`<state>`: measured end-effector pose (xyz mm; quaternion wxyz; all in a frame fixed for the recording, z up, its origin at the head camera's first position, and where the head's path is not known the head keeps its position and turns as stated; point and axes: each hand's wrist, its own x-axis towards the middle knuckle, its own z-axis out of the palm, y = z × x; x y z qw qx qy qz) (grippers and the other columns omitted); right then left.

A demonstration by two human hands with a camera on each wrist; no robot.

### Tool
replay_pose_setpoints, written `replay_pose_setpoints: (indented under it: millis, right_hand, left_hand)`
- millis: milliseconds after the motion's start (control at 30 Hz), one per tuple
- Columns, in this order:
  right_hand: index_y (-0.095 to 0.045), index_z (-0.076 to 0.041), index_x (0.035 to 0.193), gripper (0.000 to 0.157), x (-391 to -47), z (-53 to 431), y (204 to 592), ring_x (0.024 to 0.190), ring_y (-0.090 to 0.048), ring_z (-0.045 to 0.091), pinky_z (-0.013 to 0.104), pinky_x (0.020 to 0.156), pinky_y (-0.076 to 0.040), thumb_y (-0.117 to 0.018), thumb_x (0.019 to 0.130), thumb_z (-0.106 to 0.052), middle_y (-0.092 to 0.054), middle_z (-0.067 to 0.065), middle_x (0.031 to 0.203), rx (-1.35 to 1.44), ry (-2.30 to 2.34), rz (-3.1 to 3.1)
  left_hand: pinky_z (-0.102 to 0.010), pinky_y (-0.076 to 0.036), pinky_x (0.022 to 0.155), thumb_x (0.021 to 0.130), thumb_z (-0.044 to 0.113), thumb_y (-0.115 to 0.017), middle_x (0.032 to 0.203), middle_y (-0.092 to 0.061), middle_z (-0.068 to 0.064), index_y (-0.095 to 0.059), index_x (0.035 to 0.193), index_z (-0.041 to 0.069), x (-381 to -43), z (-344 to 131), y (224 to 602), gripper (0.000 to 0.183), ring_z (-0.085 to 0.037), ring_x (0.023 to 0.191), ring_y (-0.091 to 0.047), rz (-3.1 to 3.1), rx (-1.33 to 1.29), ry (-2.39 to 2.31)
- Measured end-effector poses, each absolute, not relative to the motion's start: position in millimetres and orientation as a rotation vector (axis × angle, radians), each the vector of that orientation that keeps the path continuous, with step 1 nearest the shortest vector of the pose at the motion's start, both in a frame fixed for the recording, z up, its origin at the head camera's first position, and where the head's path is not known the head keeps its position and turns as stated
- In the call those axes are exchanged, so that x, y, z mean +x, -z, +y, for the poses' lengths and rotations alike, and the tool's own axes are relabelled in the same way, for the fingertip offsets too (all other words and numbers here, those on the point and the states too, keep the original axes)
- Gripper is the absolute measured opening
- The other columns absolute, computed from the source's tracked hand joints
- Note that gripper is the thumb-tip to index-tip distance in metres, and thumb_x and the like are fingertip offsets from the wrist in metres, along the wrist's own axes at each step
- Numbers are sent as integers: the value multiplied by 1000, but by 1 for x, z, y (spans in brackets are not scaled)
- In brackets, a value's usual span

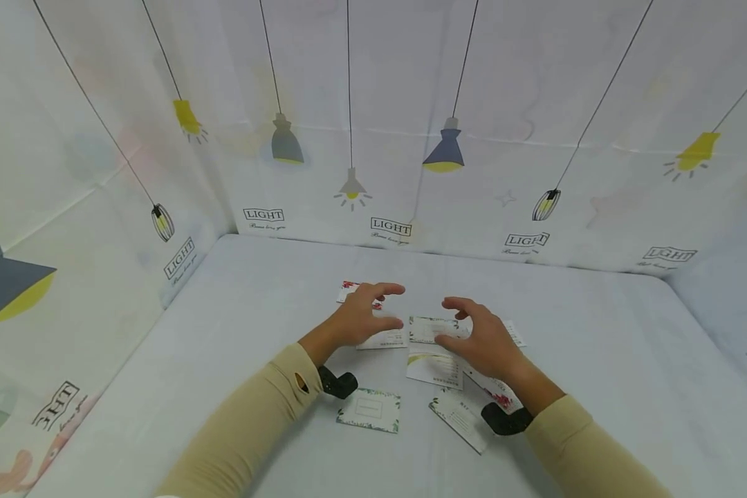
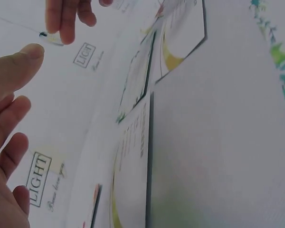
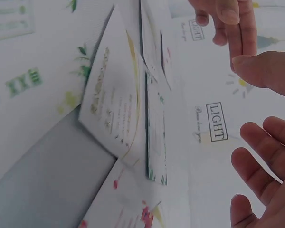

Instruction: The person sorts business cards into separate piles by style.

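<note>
Several small printed cards lie scattered on a white table (image 1: 597, 360). My left hand (image 1: 393, 306) hovers over a white card (image 1: 382, 339) and a red-flowered card (image 1: 347, 290), with its fingers loosely spread and nothing in them. My right hand (image 1: 443, 320) hovers just above a green-leafed card (image 1: 428, 329) and a card with a yellow-green swoosh (image 1: 432, 368), also holding nothing. In the left wrist view the thumb (image 2: 19, 66) and fingers are apart above the cards (image 2: 133, 152). The right wrist view shows my right hand's fingers (image 3: 261, 156) spread beside the swoosh card (image 3: 114, 99).
Nearer me lie a green-bordered card (image 1: 369, 409), a white card (image 1: 459, 419) and a red-flowered card (image 1: 501, 395) under my right wrist. A curtain printed with hanging lamps (image 1: 373, 138) walls in the table at the back and both sides.
</note>
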<state>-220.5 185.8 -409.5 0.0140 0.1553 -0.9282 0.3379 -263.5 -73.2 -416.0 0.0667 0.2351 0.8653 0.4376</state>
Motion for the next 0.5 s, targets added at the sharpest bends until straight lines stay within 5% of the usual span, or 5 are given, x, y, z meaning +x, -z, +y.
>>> replay_pose_setpoints:
  millis: [200, 333, 500]
  right_hand:
    - [-51, -12, 143, 64, -190, 213, 411, 112, -53, 36, 51, 83, -48, -77, 88, -31, -58, 16, 129, 389, -1045, -2916]
    - [-52, -11, 142, 66, -170, 231, 416, 112, -51, 36, 55, 85, -46, -79, 86, -34, -58, 16, 125, 278, -1004, -2959]
    - [-54, -8, 139, 69, -154, 249, 429, 106, -49, 30, 45, 80, -42, -82, 82, -36, -59, 15, 125, 184, -950, -2977]
  left_hand:
    - [-47, -39, 99, 88, 26, -78, 137, -52, 8, -57, 140, 25, -255, -53, 419, 56, -20, 125, -45, 2569, 779, -1289]
    - [-46, -39, 101, 87, 31, -78, 136, -50, 7, -58, 139, 27, -250, -38, 424, 56, -20, 126, -44, 2529, 818, -1217]
    - [-48, -36, 101, 86, 34, -80, 138, -49, 8, -55, 141, 31, -249, -19, 432, 60, -21, 127, -39, 2497, 851, -1114]
